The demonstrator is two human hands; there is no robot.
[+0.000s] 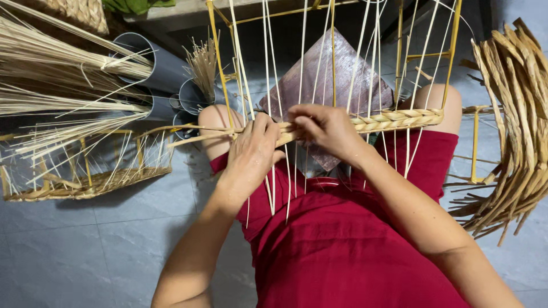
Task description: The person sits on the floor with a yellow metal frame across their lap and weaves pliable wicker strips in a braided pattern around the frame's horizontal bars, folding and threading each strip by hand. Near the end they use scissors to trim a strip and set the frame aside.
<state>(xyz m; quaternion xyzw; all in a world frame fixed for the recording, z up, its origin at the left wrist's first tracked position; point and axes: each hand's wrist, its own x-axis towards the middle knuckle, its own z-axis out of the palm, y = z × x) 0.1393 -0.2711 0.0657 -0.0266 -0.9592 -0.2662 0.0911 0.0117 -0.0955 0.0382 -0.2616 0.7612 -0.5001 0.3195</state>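
A yellow wire basket frame (451, 40) with thin pale upright strands rests over my knees. A braided straw band (399, 120) runs along its near edge from the right. My left hand (251, 151) grips the loose straw strands (194, 136) at the braid's left end. My right hand (328, 130) pinches the braid just to the right of the left hand, fingers curled over it. Both hands work at the same spot on the frame.
Bundles of pale straw (51, 74) lie at the left over grey pipes (162, 65). A partly woven frame (85, 185) sits on the grey tiled floor. A pile of flat straw strips (514, 125) hangs at the right. A purple board (331, 74) lies behind the frame.
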